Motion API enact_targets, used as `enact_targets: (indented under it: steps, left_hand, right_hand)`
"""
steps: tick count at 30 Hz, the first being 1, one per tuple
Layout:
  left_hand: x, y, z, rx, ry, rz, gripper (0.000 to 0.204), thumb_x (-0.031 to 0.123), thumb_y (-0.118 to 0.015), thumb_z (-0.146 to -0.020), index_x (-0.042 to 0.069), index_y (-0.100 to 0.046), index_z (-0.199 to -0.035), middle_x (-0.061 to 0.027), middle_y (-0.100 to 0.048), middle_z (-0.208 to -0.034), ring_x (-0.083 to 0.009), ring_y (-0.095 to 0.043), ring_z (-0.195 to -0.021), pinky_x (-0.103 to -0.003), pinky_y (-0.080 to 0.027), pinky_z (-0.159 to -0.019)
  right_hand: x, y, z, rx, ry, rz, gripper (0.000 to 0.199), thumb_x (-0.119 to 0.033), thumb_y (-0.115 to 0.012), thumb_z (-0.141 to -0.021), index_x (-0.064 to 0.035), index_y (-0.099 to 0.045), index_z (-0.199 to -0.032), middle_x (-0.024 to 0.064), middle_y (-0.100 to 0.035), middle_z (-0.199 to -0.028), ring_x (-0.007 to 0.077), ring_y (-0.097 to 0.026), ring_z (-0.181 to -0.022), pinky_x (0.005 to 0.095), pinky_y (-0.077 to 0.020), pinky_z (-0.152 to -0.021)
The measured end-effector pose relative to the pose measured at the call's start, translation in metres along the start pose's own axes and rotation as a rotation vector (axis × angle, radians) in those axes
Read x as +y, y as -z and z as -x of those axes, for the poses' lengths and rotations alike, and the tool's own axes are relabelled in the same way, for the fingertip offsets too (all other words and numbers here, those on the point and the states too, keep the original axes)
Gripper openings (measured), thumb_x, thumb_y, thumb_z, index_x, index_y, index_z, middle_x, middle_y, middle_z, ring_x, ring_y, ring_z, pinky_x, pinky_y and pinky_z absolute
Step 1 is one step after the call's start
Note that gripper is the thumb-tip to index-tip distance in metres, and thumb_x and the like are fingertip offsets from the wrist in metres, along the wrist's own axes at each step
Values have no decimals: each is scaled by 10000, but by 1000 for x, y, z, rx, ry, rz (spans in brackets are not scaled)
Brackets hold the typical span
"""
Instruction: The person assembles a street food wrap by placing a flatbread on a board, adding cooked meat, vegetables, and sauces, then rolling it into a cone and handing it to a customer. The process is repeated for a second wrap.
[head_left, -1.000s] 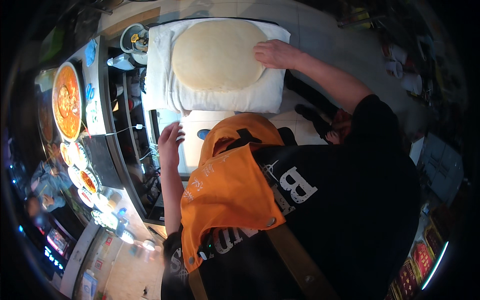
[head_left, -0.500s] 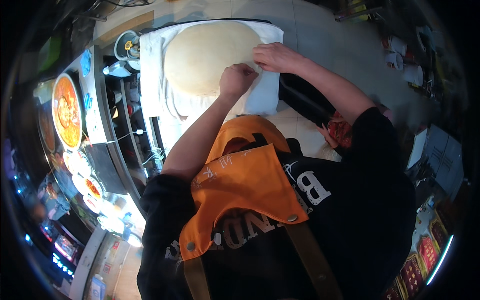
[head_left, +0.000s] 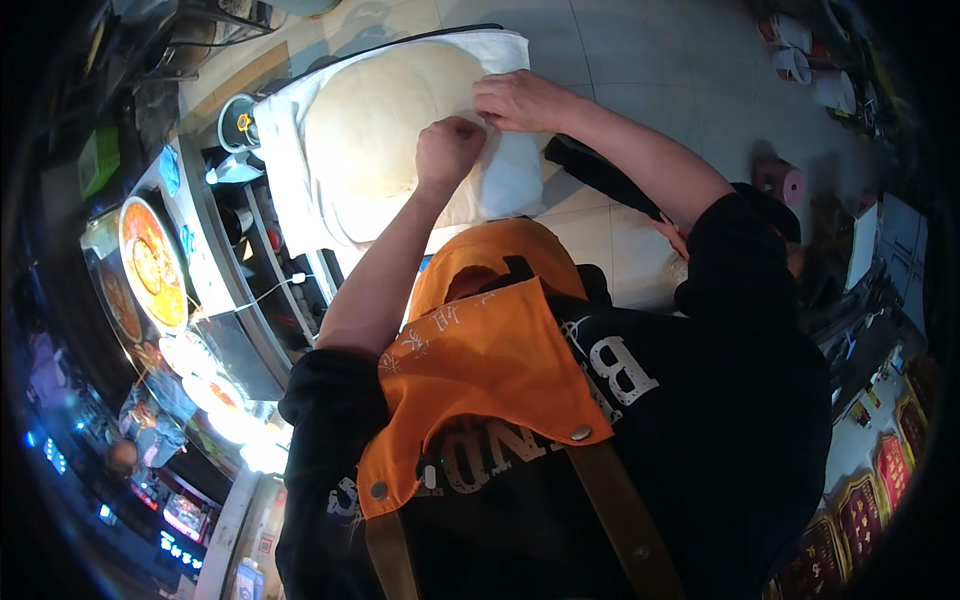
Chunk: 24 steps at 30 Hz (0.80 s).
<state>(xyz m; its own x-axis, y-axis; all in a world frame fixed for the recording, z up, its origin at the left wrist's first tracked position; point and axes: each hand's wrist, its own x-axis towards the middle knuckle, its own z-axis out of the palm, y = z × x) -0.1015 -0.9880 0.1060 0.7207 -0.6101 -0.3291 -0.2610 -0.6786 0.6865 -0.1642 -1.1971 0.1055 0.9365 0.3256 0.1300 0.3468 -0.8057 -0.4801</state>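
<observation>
A large, smooth, pale mass that looks like dough [head_left: 385, 125] lies on a white cloth [head_left: 512, 185] in front of me. At its right edge my left hand [head_left: 450, 150] is closed, thumb and fingers pressed together. Just beyond it and to the right, my right hand [head_left: 522, 100] is bent over the same edge, its fingers pinched downward. The fingertips of both hands nearly meet. Whatever lies between them, if anything, is too small or hidden to make out.
On the left, a counter holds a large round pan of red-orange food [head_left: 155, 265] and brightly lit bowls [head_left: 215, 392]. A grey pot [head_left: 238, 122] stands beside the cloth. Another person's black-clad limb [head_left: 600, 178] is under my right forearm. Buckets [head_left: 832, 90] stand far right.
The view has shifted, so the cloth, pale mass and hands sit further left in the picture. Both hands remain closed at the right edge of the mass.
</observation>
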Motion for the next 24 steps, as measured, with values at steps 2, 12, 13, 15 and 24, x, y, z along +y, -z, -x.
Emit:
enact_targets:
  steps: [2,12,13,15,24]
  left_hand:
    - [2,0,1,1,5,-10,226,255,-803,-889,61,-842,-999,-139,-813,-899,-281,-796,-819,-377,-616,-789]
    - [-3,10,-5,-117,91,170,234,201,-792,-934,0,-825,-1048,-116,-788,-833,-173,-724,-705,-321,-573,-683]
    - [-4,12,-6,-138,135,221,223,183,-781,-948,-12,-822,-1049,-108,-780,-821,-153,-700,-682,-310,-561,-662]
    - [-6,14,-7,-143,150,292,213,160,-761,-973,-36,-811,-1038,-89,-749,-795,-131,-653,-655,-298,-537,-634]
    - [-5,25,-13,-190,143,322,211,160,-753,-994,-46,-794,-972,-50,-681,-730,-114,-586,-615,-289,-482,-582]
  right_hand:
    - [-1,-1,2,9,-13,-15,116,-136,-731,-886,-61,-646,-910,67,-637,-992,279,-691,-963,439,-594,-784]
    - [-4,-9,15,122,-189,-161,126,-128,-757,-910,-50,-691,-982,55,-681,-988,254,-711,-916,392,-586,-771]
    - [-9,-12,19,171,-242,-184,125,-127,-765,-916,-47,-710,-995,53,-700,-977,244,-723,-893,378,-584,-760]
    - [-23,-21,28,262,-478,-432,124,-129,-782,-932,-41,-752,-1015,52,-743,-943,201,-735,-845,345,-578,-745]
    - [-83,-72,38,505,-877,-757,229,-194,-826,-929,3,-815,-1045,162,-812,-943,242,-787,-841,344,-598,-797]
